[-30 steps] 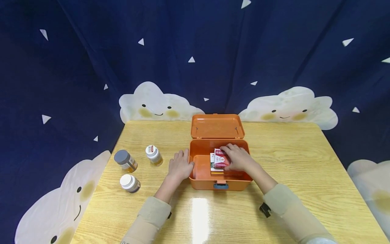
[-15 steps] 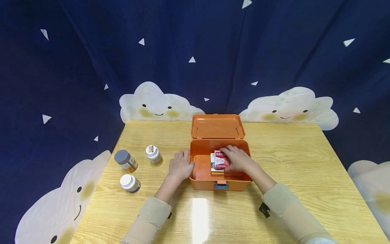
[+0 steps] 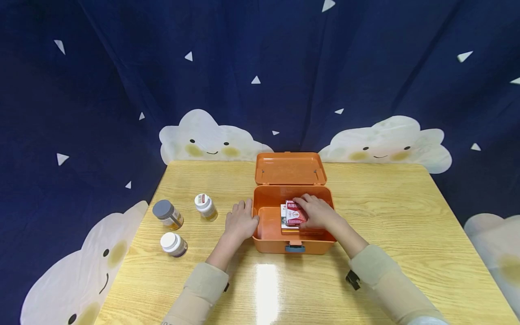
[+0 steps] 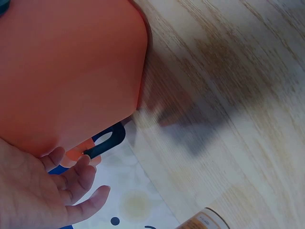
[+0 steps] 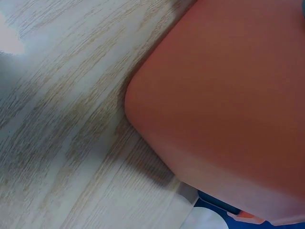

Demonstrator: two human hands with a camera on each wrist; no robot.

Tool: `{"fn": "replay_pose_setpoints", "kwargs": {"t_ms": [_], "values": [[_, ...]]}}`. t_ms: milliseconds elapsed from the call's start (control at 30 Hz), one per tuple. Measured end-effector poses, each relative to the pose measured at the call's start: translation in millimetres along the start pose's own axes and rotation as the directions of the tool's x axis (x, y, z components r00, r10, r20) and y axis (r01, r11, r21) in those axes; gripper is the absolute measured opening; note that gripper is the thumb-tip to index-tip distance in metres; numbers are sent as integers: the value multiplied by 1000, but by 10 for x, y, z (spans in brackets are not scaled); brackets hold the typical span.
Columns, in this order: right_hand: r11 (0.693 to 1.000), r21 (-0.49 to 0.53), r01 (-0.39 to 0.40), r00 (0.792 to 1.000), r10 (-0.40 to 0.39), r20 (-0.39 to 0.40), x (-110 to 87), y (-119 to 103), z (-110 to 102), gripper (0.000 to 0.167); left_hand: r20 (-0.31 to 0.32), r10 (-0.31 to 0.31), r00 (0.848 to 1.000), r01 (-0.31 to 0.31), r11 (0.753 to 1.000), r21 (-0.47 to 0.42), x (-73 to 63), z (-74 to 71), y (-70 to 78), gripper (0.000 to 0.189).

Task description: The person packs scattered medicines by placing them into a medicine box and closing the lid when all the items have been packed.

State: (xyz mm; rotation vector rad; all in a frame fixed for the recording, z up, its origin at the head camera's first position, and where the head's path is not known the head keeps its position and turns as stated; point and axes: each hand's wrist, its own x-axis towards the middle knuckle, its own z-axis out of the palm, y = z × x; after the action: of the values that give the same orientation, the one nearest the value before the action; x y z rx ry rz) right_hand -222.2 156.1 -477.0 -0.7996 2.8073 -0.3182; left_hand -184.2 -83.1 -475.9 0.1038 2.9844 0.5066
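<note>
An orange plastic medicine box [image 3: 270, 246] stands on the table with its lid [image 3: 290, 168] raised at the back. Inside, my right hand [image 3: 317, 212] holds a red-and-white medicine carton [image 3: 293, 214] between thumb and fingers. Under it lies a white carton with an orange edge [image 3: 289, 229], partly covered. My left hand [image 3: 240, 220] rests against the box's left wall, thumb at the rim; in the left wrist view its fingers [image 4: 78, 183] are loosely bent beside the orange wall [image 4: 71, 71]. The right wrist view shows only the box's outer wall [image 5: 219, 105], no hand.
Left on the table [image 3: 378, 203] stand a grey-lidded bottle [image 3: 168, 215], a white-capped bottle with amber lower part [image 3: 206, 207] and another white-capped bottle [image 3: 174, 244]. A dark blue latch [image 3: 294, 248] sits on the box front. A dark blue curtain [image 3: 227, 67] hangs behind.
The red carton and my right hand have shifted slightly toward the front of the box since a second ago. My left hand has stayed in place.
</note>
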Motion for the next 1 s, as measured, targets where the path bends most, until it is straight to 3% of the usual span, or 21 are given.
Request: {"fn": "replay_pose_setpoints", "kwargs": {"t_ms": [300, 433, 567, 767, 1000], "values": [[999, -27, 31, 999, -32, -29, -76, -19, -43, 81, 8, -3, 1000, 3, 1000, -3, 12, 15, -5, 45], [996, -44, 77, 983, -83, -166, -127, -39, -157, 68, 7, -4, 1000, 4, 1000, -3, 12, 17, -4, 45], [995, -41, 94, 938, -102, -332, -181, -41, -303, 56, 5, -6, 1000, 6, 1000, -6, 9, 11, -1, 45], [1000, 18, -5, 897, 12, -441, -298, 11, -427, 53, 8, -6, 1000, 6, 1000, -6, 0, 3, 0, 46], [982, 21, -185, 887, 176, -428, -436, 133, -360, 57, 12, -3, 1000, 3, 1000, -6, 2, 6, -2, 45]]}}
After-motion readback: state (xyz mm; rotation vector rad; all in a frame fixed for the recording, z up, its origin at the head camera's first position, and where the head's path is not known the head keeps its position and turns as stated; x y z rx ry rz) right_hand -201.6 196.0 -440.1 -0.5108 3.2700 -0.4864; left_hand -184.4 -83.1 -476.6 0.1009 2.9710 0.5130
